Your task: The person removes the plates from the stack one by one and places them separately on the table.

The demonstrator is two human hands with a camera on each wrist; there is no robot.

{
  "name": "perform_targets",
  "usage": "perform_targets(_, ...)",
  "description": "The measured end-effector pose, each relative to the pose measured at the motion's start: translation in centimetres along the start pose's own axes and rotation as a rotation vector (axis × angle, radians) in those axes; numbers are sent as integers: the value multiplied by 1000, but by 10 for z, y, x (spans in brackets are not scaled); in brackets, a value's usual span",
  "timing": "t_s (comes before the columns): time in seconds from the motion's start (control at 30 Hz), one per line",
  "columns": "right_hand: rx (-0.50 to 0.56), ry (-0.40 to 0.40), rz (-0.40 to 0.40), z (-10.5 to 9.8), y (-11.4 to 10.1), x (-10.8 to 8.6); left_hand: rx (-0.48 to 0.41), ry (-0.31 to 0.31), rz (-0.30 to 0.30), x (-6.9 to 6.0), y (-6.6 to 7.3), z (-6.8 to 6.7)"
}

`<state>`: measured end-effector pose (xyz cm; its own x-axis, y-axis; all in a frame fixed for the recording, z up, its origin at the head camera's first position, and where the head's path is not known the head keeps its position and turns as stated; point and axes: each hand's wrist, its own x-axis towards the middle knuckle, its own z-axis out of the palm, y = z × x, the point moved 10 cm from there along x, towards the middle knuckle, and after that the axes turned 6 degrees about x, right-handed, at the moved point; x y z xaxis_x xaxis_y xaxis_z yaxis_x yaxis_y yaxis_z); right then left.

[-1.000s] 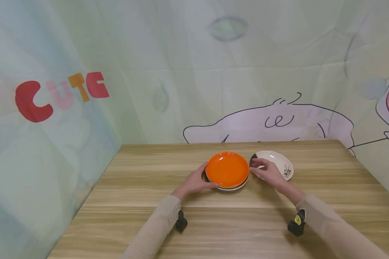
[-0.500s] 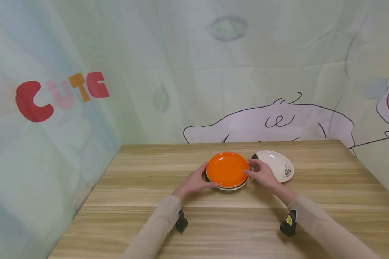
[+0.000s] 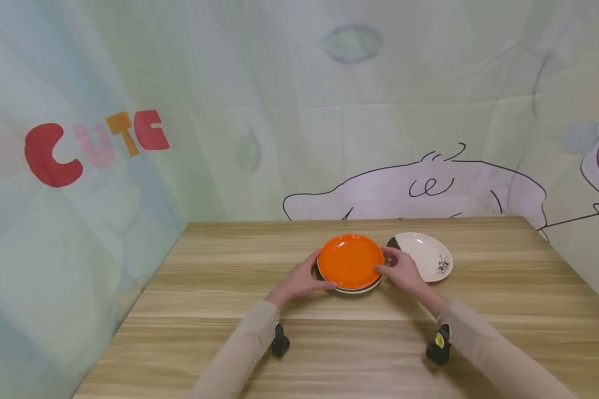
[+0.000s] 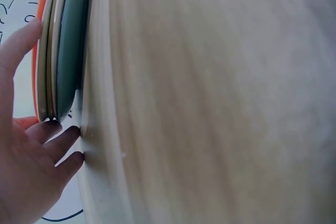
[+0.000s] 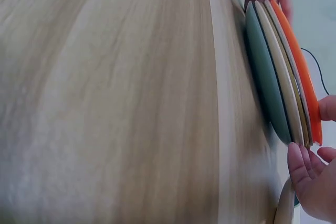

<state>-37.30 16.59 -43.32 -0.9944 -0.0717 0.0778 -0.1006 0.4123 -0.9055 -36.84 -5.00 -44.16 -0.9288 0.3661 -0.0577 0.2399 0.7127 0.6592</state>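
An orange plate [image 3: 350, 260] tops a stack of several plates on the table, with paler rims [image 3: 355, 291] showing below it. My left hand [image 3: 297, 280] holds the stack's left side, thumb at the front edge. Opposite, my right hand [image 3: 404, 272] has its thumb on the orange rim and fingers at the stack's right edge. The left wrist view shows a teal plate [image 4: 72, 51] at the bottom, beside my left hand [image 4: 25, 163]. In the right wrist view, my right hand [image 5: 319, 188] touches the edges of the stacked plates, the orange one [image 5: 300, 61] outermost.
A white plate [image 3: 431, 257] with a black section and a small dark floral print lies right of the stack, partly behind my right hand. The wooden table [image 3: 219, 266] ends at a printed curtain [image 3: 229, 111] behind and on the left.
My right hand has moved left from over the white plate to the right edge of the stack and taken hold there. My left hand and the plates stay in place.
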Motion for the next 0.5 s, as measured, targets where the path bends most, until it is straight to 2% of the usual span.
perform_targets(0.5,30,17,37,-2,3,1,-4,-9,15,0,0,0)
